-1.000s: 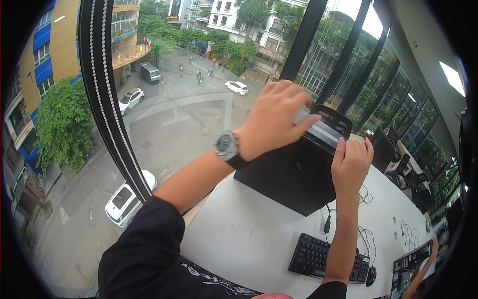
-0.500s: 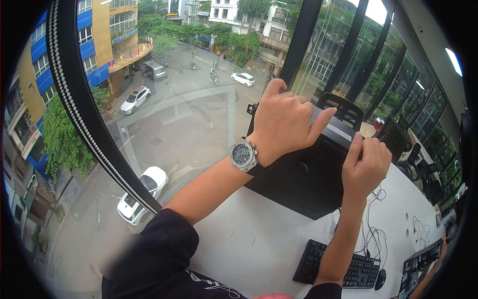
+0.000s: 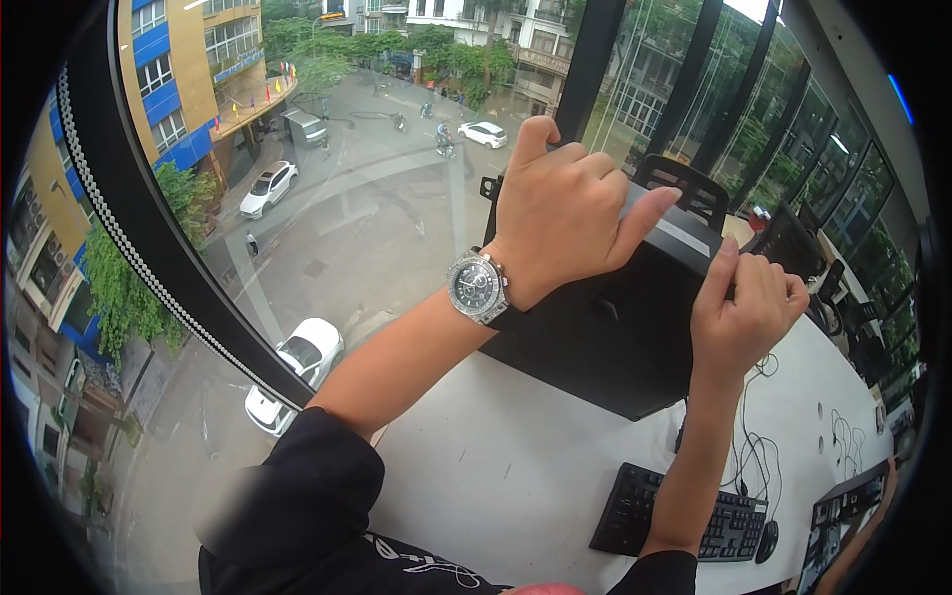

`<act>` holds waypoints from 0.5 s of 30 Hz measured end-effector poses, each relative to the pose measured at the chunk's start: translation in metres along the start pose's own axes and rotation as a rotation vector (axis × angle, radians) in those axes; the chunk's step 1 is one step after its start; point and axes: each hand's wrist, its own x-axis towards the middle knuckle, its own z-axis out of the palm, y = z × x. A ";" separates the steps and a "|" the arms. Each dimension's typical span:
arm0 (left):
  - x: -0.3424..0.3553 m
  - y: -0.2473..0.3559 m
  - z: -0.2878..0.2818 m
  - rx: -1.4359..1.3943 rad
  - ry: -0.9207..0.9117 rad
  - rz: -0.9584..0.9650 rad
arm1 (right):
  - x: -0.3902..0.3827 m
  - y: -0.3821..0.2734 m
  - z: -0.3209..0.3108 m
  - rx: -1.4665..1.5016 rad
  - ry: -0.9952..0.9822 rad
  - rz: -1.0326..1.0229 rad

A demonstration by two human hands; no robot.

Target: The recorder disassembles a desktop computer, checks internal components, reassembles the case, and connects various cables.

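My left hand point(image 3: 570, 213), back turned up, is raised in front of a large black box like a computer case point(image 3: 595, 347). Its middle fingers are curled under, the thumb points out to the right and the little finger is bent outward. A watch with a dark dial point(image 3: 478, 287) circles the left wrist. Further right, my right hand point(image 3: 746, 309) is raised with fingers folded, thumb up and little finger sticking out. No object shows in either hand. The curled fingertips are hidden, and contact with the box cannot be made out.
On the white desk point(image 3: 466, 446) lie a black keyboard point(image 3: 734, 526), partly behind my right forearm, a mouse point(image 3: 768, 541) and loose cables point(image 3: 759, 456). A black chair point(image 3: 684, 188) stands behind the box. A window frame point(image 3: 188, 278) borders the left, with a street outside.
The view has shifted slightly. My two hands are a little further apart, and the right little finger stands out more. The black box and keyboard show no motion of their own.
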 end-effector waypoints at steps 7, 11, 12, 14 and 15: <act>0.000 0.000 -0.003 0.049 -0.055 0.025 | 0.000 0.005 0.003 -0.006 0.032 -0.063; 0.003 0.003 -0.007 0.041 -0.028 0.032 | 0.002 0.006 0.003 -0.006 0.062 -0.069; 0.003 0.004 -0.008 0.041 -0.049 0.014 | 0.002 0.006 0.003 0.000 0.065 -0.066; 0.001 0.006 -0.011 0.031 -0.067 0.001 | -0.001 0.006 0.002 -0.011 0.052 -0.059; -0.001 0.008 -0.012 0.054 -0.043 0.023 | -0.005 0.006 0.001 -0.005 0.041 -0.056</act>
